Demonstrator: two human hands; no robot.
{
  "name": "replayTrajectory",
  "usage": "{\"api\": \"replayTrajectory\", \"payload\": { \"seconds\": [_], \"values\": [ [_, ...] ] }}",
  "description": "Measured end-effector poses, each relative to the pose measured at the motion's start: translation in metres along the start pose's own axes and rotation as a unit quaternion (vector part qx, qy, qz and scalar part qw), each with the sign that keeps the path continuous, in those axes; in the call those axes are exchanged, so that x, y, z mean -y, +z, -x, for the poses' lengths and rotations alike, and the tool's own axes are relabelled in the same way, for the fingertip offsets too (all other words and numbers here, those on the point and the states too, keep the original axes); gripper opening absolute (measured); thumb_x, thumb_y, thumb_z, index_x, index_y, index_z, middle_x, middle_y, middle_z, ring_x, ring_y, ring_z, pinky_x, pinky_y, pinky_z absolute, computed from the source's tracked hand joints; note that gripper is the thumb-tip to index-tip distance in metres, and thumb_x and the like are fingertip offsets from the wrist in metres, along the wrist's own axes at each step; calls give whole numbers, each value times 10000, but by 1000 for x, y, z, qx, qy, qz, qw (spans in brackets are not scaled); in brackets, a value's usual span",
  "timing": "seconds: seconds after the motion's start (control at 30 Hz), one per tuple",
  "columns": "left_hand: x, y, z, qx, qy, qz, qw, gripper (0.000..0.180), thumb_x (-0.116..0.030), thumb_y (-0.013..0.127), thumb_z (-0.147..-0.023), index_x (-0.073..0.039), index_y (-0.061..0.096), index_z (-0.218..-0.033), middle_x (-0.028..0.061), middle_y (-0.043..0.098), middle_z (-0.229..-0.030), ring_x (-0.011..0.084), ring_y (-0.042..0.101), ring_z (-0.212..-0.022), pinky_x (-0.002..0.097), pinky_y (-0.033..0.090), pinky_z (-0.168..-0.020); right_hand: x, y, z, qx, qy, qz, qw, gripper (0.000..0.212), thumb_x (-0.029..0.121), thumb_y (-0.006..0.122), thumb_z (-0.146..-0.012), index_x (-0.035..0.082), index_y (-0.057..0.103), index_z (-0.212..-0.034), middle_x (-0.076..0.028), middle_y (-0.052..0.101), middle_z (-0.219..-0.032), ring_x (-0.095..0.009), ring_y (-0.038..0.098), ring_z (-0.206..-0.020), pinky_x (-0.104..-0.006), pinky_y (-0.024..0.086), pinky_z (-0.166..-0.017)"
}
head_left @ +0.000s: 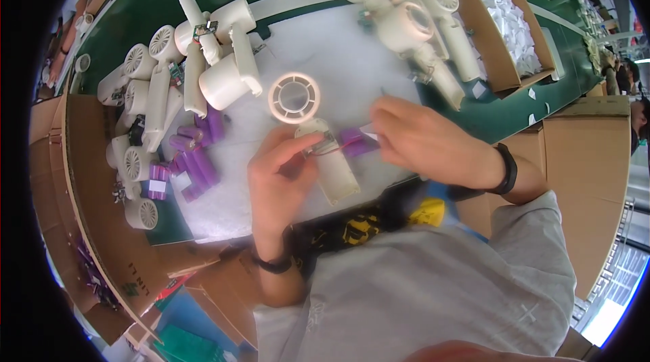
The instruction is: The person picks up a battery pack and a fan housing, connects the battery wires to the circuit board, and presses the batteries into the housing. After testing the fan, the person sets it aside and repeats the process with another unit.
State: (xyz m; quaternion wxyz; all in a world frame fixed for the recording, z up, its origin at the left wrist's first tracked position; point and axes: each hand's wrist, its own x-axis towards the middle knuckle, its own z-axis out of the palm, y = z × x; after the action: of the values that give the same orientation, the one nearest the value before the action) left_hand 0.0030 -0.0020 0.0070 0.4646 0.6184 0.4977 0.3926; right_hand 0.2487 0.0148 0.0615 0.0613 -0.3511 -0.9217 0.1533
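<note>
A white handheld fan [334, 171] lies in front of me, its round grille at the far end and its handle opened to show a small circuit board. My left hand [279, 176] closes on the handle from the left, index finger and thumb by the board. A red wire runs from there toward a purple battery pack [355, 142] just right of the handle. Over that pack, my right hand [414, 137] pinches a small white label [369, 132]. The fingertips of the right hand are partly hidden.
Several white fan bodies [162, 88] crowd the left, with purple battery packs [195, 169] beside them. More fans [409, 27] stand at the back right, next to a cardboard box [467, 30] of white pieces. A white sheet [298, 37] covers the green table. Cardboard cartons [582, 172] flank me.
</note>
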Motion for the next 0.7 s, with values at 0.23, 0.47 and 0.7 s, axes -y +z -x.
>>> {"api": "replayTrajectory", "payload": {
  "seconds": [0.23, 0.47, 0.7],
  "values": [
    [-1, 3, -2, 13, 15, 20, 1000, 360, 116, 641, -755, -47, 730, -1062, 80, 669, -1020, 159, 650, -855, 248, 519, -736, -84, -76, 101, -225, 405, -6, 886, 169, 5, 628, -842, -38, 612, -1005, -95, 661, -955, -130, 597, -725, -259, 493, -669],
    [-3, 1, 1, 10, -9, -3, 1000, 371, 102, 657, -759, -59, 735, -1084, 93, 670, -1043, 176, 662, -881, 258, 531, -750, -32, -55, 67, -127, 263, -193, 937, 246, 34, 752, -784, -10, 675, -1014, -115, 681, -956, -196, 659, -802, -302, 521, -729],
    [-1, 0, -1, 26, 1, -26, 999, 397, 95, 681, -767, -49, 732, -1134, 128, 661, -1192, 177, 663, -992, 279, 526, -841, -9, 23, -12, -125, 19, -132, 983, 532, 52, 798, -710, 44, 612, -1209, -146, 633, -1118, -340, 625, -961, -407, 535, -832]
  ]
}}
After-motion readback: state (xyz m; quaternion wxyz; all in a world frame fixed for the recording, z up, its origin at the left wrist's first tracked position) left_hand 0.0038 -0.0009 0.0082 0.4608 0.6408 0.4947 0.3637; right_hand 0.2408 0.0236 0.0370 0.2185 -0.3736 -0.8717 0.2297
